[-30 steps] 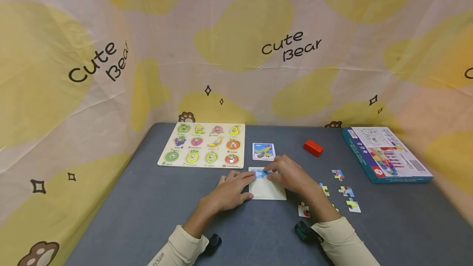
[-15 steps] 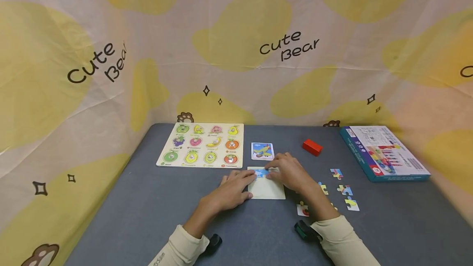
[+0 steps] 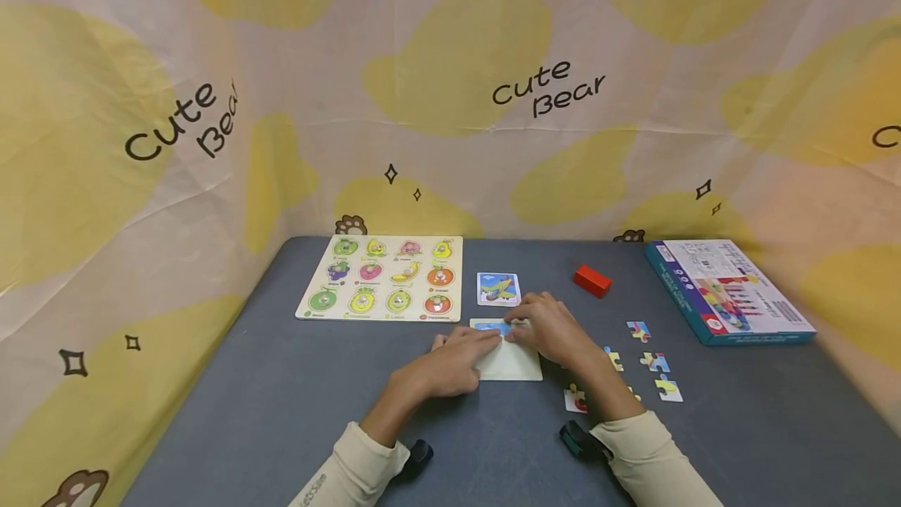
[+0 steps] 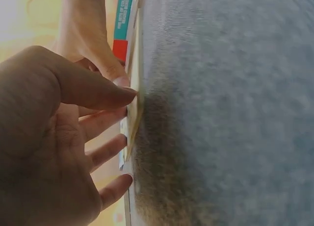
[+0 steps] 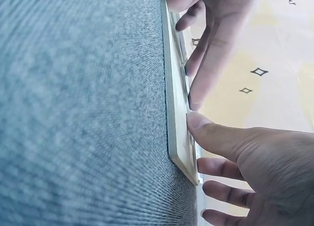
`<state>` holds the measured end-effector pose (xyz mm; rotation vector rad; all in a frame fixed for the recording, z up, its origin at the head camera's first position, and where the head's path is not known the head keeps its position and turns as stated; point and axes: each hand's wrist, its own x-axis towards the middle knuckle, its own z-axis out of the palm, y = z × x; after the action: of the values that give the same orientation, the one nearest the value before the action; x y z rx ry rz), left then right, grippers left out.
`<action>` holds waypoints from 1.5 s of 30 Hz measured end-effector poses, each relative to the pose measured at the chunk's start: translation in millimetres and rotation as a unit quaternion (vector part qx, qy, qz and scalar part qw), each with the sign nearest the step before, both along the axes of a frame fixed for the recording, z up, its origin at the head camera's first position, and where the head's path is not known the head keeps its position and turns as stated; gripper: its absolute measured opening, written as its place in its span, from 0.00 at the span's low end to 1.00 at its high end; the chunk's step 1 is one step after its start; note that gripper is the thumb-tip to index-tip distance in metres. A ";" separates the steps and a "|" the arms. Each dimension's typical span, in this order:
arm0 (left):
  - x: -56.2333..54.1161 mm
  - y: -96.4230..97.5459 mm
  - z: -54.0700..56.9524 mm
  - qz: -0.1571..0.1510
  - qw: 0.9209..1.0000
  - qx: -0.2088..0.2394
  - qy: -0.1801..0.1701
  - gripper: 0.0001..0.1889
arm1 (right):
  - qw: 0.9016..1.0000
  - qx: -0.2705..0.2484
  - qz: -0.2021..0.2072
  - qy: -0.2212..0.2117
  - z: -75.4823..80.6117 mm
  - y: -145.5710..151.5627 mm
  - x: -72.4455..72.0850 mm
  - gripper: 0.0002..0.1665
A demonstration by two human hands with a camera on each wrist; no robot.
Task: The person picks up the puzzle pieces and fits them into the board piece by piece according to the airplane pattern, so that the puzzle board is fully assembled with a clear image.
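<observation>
Left hand: index extended, gripping nothing. Right hand: loosely bent, no grip seen. Both at pieces, tray's far edge. Uneven pressing could lift 1.

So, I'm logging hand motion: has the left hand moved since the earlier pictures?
Yes: in the head view, the left hand has shifted right, reaching farther over the pale board.

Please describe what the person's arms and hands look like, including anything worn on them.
The left sleeve and right sleeve are long and cream-coloured; the left bears small dark lettering. A black device sits by the left cuff, and a dark, green-tinged device by the right. Neither the left hand nor right hand wears a glove.
</observation>
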<state>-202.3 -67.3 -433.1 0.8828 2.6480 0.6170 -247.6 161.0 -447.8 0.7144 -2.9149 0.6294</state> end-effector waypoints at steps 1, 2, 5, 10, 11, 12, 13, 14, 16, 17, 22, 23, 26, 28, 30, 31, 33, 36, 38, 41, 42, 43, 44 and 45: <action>0.1 0.0 0.4 -0.001 1.000 -0.004 -0.002 0.39 | 1.000 0.000 0.001 0.000 -0.2 0.1 0.0 0.11; 0.2 0.1 0.7 -0.003 1.000 -0.008 -0.003 0.39 | 1.000 -0.001 0.002 -0.002 -0.1 0.4 0.2 0.12; 0.5 0.3 1.6 -0.003 1.000 -0.012 -0.010 0.39 | 1.000 -0.008 0.010 -0.010 0.4 2.6 0.9 0.12; 1.4 0.6 1.1 0.004 1.000 -0.013 -0.015 0.39 | 0.999 -0.031 0.030 -0.032 2.8 11.2 2.9 0.15; 1.3 0.7 0.9 0.006 1.000 -0.014 -0.015 0.39 | 0.998 -0.031 0.031 -0.035 3.6 13.9 3.5 0.15; 1.2 0.7 0.5 0.007 1.000 -0.015 -0.015 0.39 | 0.998 -0.031 0.032 -0.037 5.2 17.0 4.4 0.16; 1.2 0.7 0.3 0.009 1.000 -0.016 -0.015 0.39 | 0.998 -0.029 0.031 -0.041 7.4 20.9 5.9 0.16; 1.3 0.7 0.5 0.010 1.000 -0.016 -0.015 0.39 | 0.998 -0.027 0.028 -0.044 9.4 25.1 7.3 0.17; 1.0 0.5 0.2 0.010 1.000 -0.014 -0.015 0.39 | 0.998 -0.023 0.018 -0.054 13.2 34.9 10.5 0.18; 0.8 0.3 -0.4 0.010 1.000 -0.013 -0.016 0.39 | 0.998 -0.023 0.014 -0.058 15.2 40.5 12.2 0.19; -0.1 -1.7 -2.9 0.012 1.000 -0.006 -0.019 0.39 | 0.997 -0.026 -0.001 -0.077 19.3 72.3 19.6 0.21; -0.2 -2.1 -3.4 0.012 1.000 -0.005 -0.020 0.39 | 0.997 -0.026 -0.005 -0.079 19.1 79.1 21.0 0.22; -0.7 -3.3 -3.9 0.008 1.000 -0.002 -0.021 0.39 | 0.997 -0.027 -0.013 -0.078 18.8 98.3 25.8 0.23; -1.0 -4.1 -3.7 0.003 1.000 0.001 -0.023 0.38 | 0.997 -0.026 -0.018 -0.072 18.2 109.8 29.4 0.23; -1.3 -4.7 -3.0 -0.003 1.000 0.004 -0.023 0.38 | 0.997 -0.027 -0.024 -0.064 17.7 120.5 33.1 0.22; -1.3 -5.1 -2.6 -0.005 1.000 0.005 -0.024 0.37 | 0.997 -0.026 -0.028 -0.061 17.0 125.5 34.5 0.22; -1.2 -5.6 -1.4 -0.010 1.000 0.007 -0.027 0.36 | 0.998 -0.025 -0.034 -0.055 15.9 135.1 37.4 0.22; -1.2 -6.2 0.4 -0.014 0.999 0.009 -0.027 0.36 | 0.998 -0.024 -0.041 -0.051 15.9 149.1 40.4 0.22; -1.1 -6.7 1.1 -0.016 0.999 0.010 -0.027 0.36 | 0.997 -0.022 -0.047 -0.051 16.9 157.9 41.7 0.23; -1.2 -7.5 1.4 -0.020 0.999 0.013 -0.021 0.36 | 0.997 -0.025 -0.053 -0.052 19.1 171.2 40.9 0.22; -1.3 -7.7 1.5 -0.022 0.999 0.013 -0.020 0.36 | 0.997 -0.025 -0.054 -0.052 19.6 175.5 40.4 0.22; -1.4 -7.9 1.4 -0.022 0.999 0.014 -0.019 0.36 | 0.997 -0.024 -0.056 -0.052 20.1 179.6 39.8 0.22; -1.6 -8.0 1.2 -0.023 0.999 0.015 -0.019 0.36 | 0.997 -0.022 -0.057 -0.051 20.5 183.9 39.2 0.22; -1.8 -8.2 0.9 -0.023 0.999 0.017 -0.019 0.36 | 0.997 -0.022 -0.057 -0.052 20.4 187.6 38.7 0.22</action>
<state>-204.1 -75.5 -432.2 0.9285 2.5835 0.6616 -209.0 348.6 -427.3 0.5210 -2.9981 0.7374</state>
